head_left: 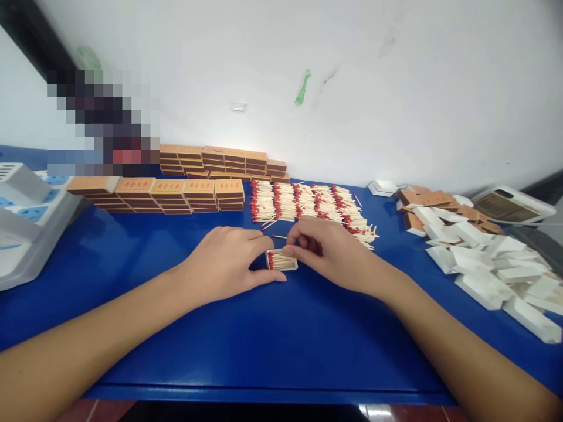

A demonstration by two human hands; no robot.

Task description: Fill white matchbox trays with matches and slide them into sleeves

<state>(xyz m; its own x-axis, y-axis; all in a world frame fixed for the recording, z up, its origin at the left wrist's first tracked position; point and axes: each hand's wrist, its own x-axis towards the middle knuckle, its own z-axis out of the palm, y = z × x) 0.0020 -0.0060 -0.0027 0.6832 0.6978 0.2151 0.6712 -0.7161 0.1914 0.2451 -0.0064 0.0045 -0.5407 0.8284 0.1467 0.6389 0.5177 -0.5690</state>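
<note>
A small white matchbox tray (281, 259) filled with red-tipped matches lies on the blue table (272, 340) between my hands. My left hand (226, 262) curls around the tray's left end, thumb and fingers touching it. My right hand (328, 252) pinches the tray's right side, fingertips pressed on the matches. Just behind them a long heap of loose red-tipped matches (310, 205) lies in rows. One stray match (278, 237) rests near my fingertips.
Stacks of orange matchboxes (176, 194) line the back left, with more stacks (224, 161) against the white wall. A pile of empty white trays and orange sleeves (479, 252) covers the right side. A white power strip (26, 223) sits at the far left.
</note>
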